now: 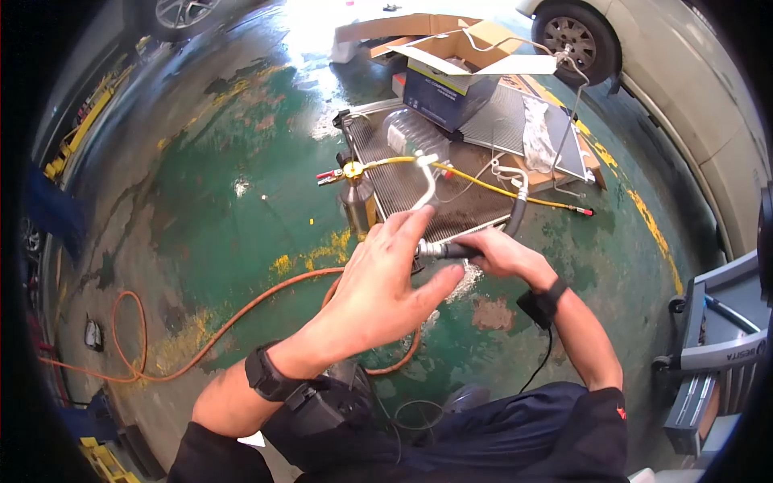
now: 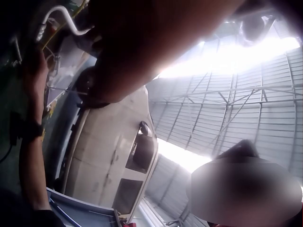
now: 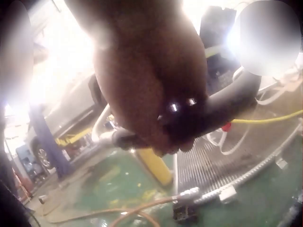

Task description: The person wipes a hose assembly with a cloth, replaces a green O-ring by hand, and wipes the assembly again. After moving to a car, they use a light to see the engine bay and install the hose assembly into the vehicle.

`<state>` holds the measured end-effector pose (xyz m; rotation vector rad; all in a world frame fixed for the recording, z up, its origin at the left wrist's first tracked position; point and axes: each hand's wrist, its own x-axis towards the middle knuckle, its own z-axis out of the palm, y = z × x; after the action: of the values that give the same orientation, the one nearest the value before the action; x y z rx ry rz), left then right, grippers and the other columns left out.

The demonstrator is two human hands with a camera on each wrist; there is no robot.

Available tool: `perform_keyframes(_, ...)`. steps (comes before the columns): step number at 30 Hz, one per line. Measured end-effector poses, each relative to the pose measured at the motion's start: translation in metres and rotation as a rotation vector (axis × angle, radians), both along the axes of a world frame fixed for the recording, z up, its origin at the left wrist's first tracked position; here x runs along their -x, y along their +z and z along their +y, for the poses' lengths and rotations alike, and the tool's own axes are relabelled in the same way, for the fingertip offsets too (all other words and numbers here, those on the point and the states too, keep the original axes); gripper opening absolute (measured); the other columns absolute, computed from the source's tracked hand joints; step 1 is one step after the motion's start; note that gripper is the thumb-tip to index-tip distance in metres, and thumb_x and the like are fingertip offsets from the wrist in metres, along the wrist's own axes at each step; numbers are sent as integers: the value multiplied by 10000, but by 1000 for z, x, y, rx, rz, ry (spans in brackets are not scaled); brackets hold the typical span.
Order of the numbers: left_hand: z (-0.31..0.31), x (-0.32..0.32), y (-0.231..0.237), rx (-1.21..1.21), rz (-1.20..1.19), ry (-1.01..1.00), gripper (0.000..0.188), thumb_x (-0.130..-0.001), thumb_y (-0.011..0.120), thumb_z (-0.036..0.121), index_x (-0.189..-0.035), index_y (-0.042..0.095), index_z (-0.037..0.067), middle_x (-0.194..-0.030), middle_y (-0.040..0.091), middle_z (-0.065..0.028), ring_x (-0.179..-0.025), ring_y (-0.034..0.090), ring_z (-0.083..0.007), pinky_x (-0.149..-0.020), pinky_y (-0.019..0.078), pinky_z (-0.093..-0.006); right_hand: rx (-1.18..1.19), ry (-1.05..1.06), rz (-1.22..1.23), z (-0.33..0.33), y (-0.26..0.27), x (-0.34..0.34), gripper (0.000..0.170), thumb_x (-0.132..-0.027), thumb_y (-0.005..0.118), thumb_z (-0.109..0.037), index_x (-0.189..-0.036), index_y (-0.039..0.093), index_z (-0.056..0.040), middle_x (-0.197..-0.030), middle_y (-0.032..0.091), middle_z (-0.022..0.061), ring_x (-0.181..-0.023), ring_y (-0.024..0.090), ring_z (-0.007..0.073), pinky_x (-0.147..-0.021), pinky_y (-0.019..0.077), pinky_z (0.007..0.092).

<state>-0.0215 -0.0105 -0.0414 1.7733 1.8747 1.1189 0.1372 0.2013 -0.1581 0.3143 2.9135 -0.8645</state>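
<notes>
My right hand (image 1: 503,253) grips a black rubber hose (image 1: 461,251) with a silver crimped fitting and a bent metal pipe (image 1: 430,185) at one end. The hose curves round to another bent metal end (image 1: 515,173) at the right. In the right wrist view the fingers of the right hand (image 3: 147,85) wrap round the thick hose (image 3: 232,106). My left hand (image 1: 390,270) is held up beside the fitting, fingers extended and thumb spread, overlapping the pipe in the head view. The left wrist view shows that hand only as a dark shape.
Beyond the hands, a finned condenser (image 1: 386,141) lies under a yellow hose (image 1: 483,183) with a gauge (image 1: 353,169). A blue box (image 1: 443,92) stands behind. An orange hose (image 1: 241,318) loops over the green floor. A tool cart (image 1: 725,322) is at right, near a parked car (image 1: 684,105).
</notes>
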Motion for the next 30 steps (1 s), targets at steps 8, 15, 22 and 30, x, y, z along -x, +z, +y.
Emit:
perform_keyframes(8, -10, -5, 7, 108, 5, -116, 595, -791, 641, 280, -1238, 409, -37, -1170, 464, -206, -1059, 493, -345, -895, 398, -397, -400, -366, 54, 21, -70, 38, 554, -749, 582, -96, -1278, 423, -142, -1050, 581, 133, -975, 572, 320, -800, 431, 523)
perform_keyframes(15, -13, 0, 11, 200, 2, -227, 524, -802, 631, 271, -1211, 459, -8, -1117, 492, -179, -998, 519, -327, -848, 423, -392, -173, -151, -92, 0, -123, 17, 411, -705, 571, -94, -1113, 527, -69, -977, 610, 188, -925, 586, 346, -770, 486, 437)
perform_keyframes(22, -4, -13, 16, 229, 19, -324, 494, -789, 668, 228, -1180, 491, -16, -1076, 522, -170, -968, 554, -299, -820, 447, -359, -88, -122, -406, -26, -99, 10, 402, -723, 570, -101, -1124, 560, -76, -972, 631, 174, -923, 604, 336, -775, 501, 433)
perform_keyframes(30, -2, -12, 14, 303, -4, -332, 516, -801, 632, 300, -1199, 485, 7, -1037, 523, -169, -964, 535, -326, -809, 436, -391, -76, -124, -410, -25, -99, 9, 394, -718, 600, -137, -1106, 572, -72, -976, 630, 175, -925, 604, 334, -777, 498, 434)
